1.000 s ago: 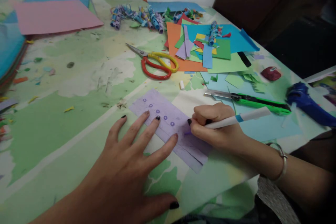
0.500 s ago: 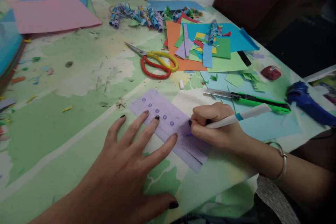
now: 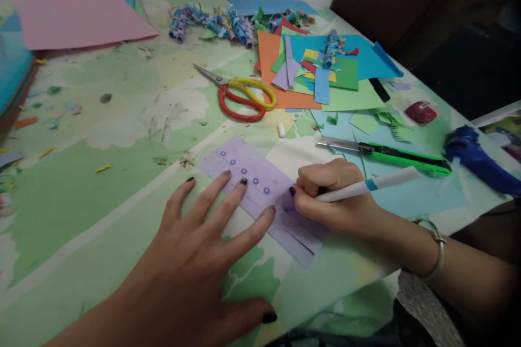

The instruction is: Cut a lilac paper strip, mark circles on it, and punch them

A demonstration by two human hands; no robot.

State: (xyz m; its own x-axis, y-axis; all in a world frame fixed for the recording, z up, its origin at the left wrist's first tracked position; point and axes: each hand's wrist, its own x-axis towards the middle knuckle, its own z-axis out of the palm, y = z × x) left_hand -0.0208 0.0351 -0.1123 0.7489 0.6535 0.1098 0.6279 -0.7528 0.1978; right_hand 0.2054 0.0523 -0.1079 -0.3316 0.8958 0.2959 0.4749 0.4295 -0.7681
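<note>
A piece of purple paper lies on the patterned tablecloth, with several small purple rings drawn in a row across it. My left hand is spread, its fingertips pressing on the paper's near edge. In my right hand is a white felt-tip pen with a blue band, pinched between thumb and fingers. The pen's purple tip meets the paper at the near end of the ring row, partly hidden by my thumb. A slit runs along the paper's near right part.
Beyond the paper lie scissors with red and yellow handles. A green box cutter with its blade out is near my right hand. A blue glue gun, coloured paper sheets, pink paper and curled paper rolls surround them.
The pen has shifted very slightly at the same spot on the paper, its back end dipping a little. My left hand and the paper stay in place.
</note>
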